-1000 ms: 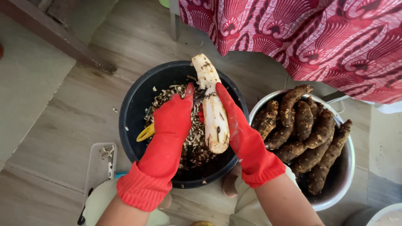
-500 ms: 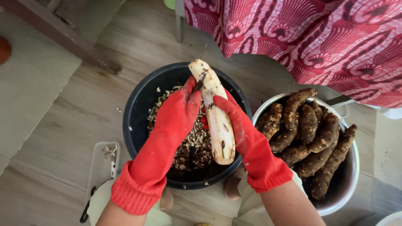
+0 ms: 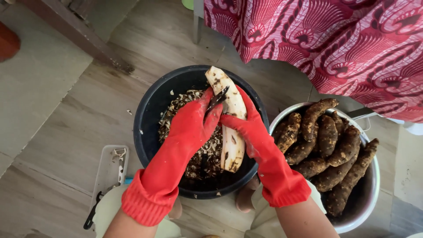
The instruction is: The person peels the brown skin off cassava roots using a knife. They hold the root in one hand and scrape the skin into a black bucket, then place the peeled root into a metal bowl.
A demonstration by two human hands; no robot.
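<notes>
A: While we look down, the left hand [image 3: 194, 125] in its red glove has fingers closed around a dark blade [image 3: 217, 99], laid against the peeled root [image 3: 230, 119].

B: Right hand [image 3: 246, 128]?

A: Fingers wrapped on the root from 3 o'clock, holding it over the black bucket [image 3: 152, 110] of peelings [image 3: 176, 110].

B: Unpeeled roots [image 3: 324, 145]?

A: In the metal bowl [image 3: 370, 198], 3 o'clock of the bucket, rims nearly touching. Patterned red cloth [image 3: 335, 39] at 1 o'clock.
</notes>
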